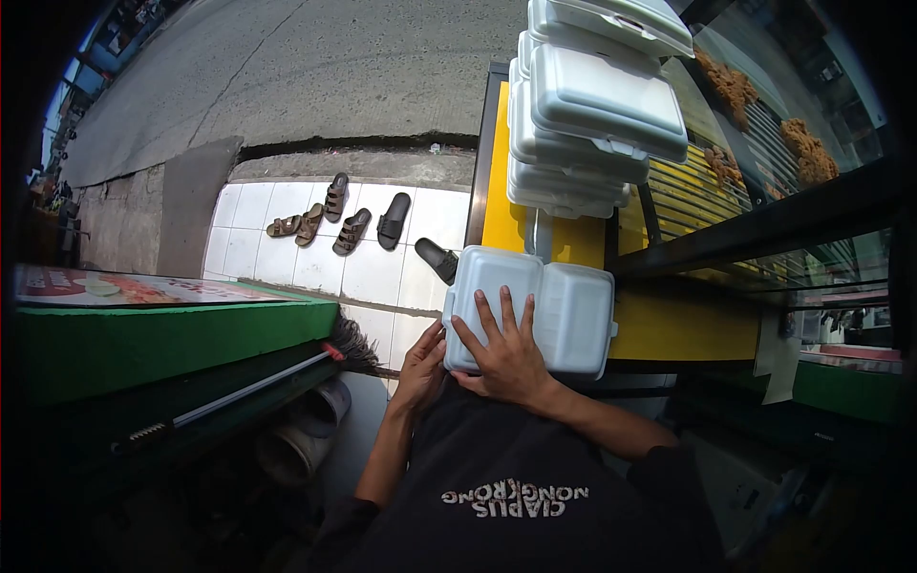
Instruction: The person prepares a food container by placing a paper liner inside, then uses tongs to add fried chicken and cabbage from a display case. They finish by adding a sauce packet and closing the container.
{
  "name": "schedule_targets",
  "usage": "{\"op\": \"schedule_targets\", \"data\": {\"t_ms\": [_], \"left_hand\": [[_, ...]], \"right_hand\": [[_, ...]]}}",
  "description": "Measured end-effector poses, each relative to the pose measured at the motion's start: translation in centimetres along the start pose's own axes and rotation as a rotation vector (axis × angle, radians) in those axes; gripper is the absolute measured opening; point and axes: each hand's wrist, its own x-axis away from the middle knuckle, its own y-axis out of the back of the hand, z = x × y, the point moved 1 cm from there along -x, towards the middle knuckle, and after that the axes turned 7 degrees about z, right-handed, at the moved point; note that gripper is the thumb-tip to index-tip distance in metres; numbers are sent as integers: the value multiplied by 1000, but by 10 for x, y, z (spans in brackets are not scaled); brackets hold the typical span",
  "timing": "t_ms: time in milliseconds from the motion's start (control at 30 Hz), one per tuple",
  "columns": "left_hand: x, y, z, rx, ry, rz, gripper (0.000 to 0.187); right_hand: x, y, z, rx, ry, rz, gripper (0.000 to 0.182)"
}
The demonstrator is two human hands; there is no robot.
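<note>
Two white foam boxes, both closed, lie side by side at the front end of the yellow counter. My right hand rests with spread fingers on the lid of the left foam box. At that box's left edge, near its clasp, is my left hand, its fingers bent and pressed together against the side. The right foam box sits directly beside it, touching. Behind them rises a tall, uneven stack of closed foam boxes.
A glass case with fried pieces on racks stands at the right. Sandals lie on white tiles beyond the counter. A green ledge, a mop and a bucket are at the left.
</note>
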Motion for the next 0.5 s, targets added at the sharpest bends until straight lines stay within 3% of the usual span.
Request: {"op": "schedule_targets", "data": {"t_ms": [167,500], "left_hand": [[1,-5,-4,-40,-46,74,54],[1,8,-3,-74,1,97,54]], "right_hand": [[6,-6,1,7,88,-61,65],[-5,-1,2,53,157,78,64]]}}
